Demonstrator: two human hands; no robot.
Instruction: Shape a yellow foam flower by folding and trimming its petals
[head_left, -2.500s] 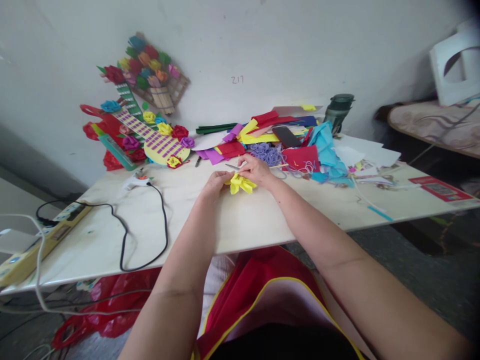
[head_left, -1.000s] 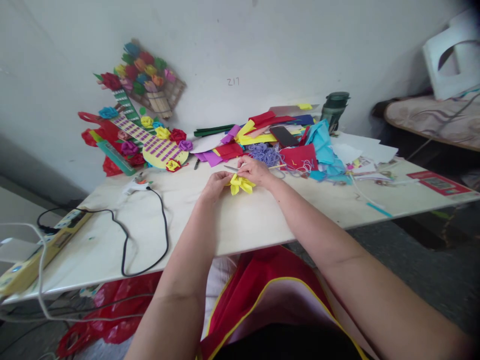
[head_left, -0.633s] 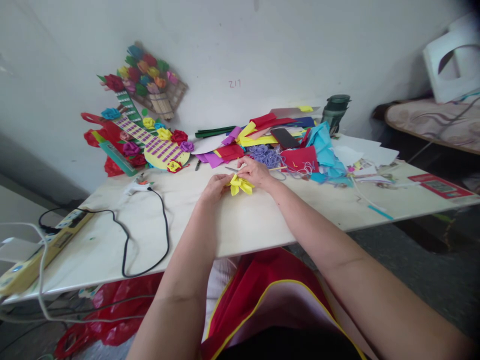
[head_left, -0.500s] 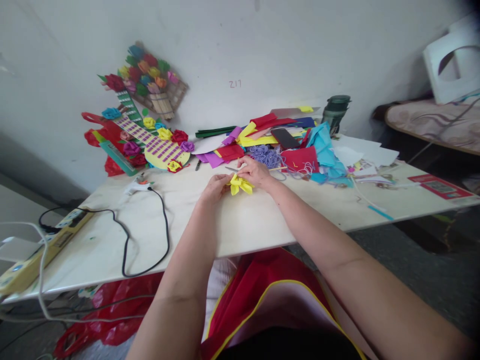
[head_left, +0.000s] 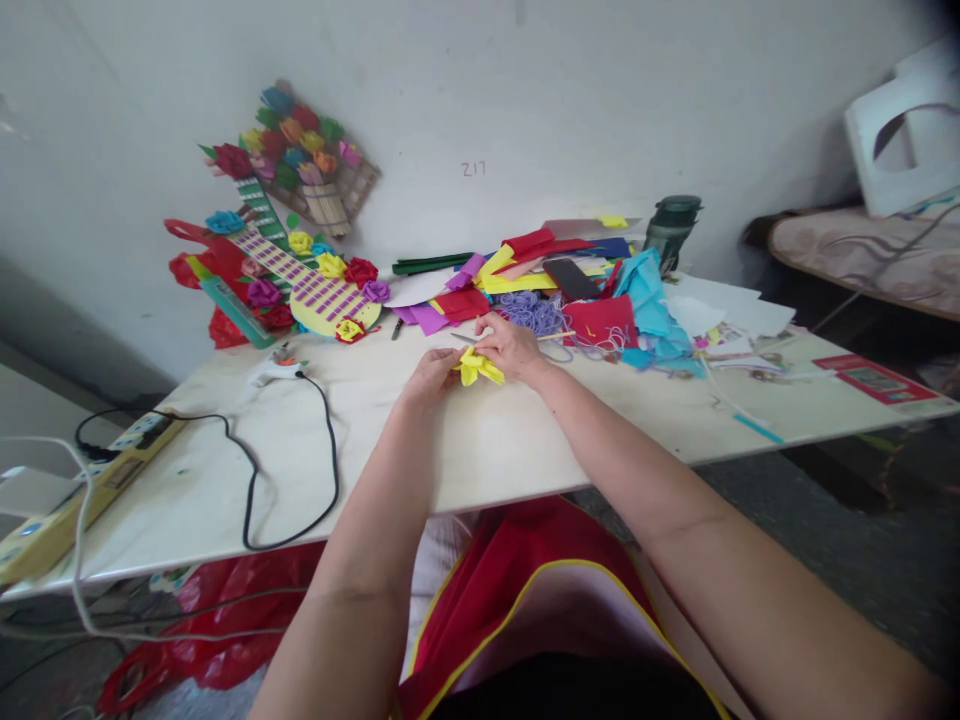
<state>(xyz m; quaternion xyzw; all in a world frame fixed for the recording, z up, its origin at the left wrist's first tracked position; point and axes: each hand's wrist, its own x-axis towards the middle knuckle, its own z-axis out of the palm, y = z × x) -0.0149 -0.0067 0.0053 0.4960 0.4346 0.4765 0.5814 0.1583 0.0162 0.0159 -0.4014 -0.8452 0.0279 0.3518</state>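
Note:
A yellow paper flower (head_left: 480,368) with loose, spread petals hangs just above the table's near middle. My left hand (head_left: 433,374) is closed, its fingertips pinching the left side of the flower. From the right, my right hand (head_left: 508,346) bends over the flower with fingers closed round a slim, pointed metal blade (head_left: 463,339), whose tip points left toward my left fingers. The blade's handle is hidden in the hand, so its exact kind cannot be told. A thin pale stick (head_left: 555,336) shows just beyond my right wrist.
Coloured paper (head_left: 517,262), purple yarn (head_left: 529,312) and a phone (head_left: 570,279) lie behind my hands. A flower-decorated guitar shape (head_left: 330,300) and a green glue bottle (head_left: 236,310) stand left. A black cable (head_left: 330,440) and power strip (head_left: 120,480) occupy the left side; a dark bottle (head_left: 670,232) stands back right.
The yellow flower has turned slightly between my fingers, its petals lying differently. Both hands stay almost in place; the view has shifted a little.

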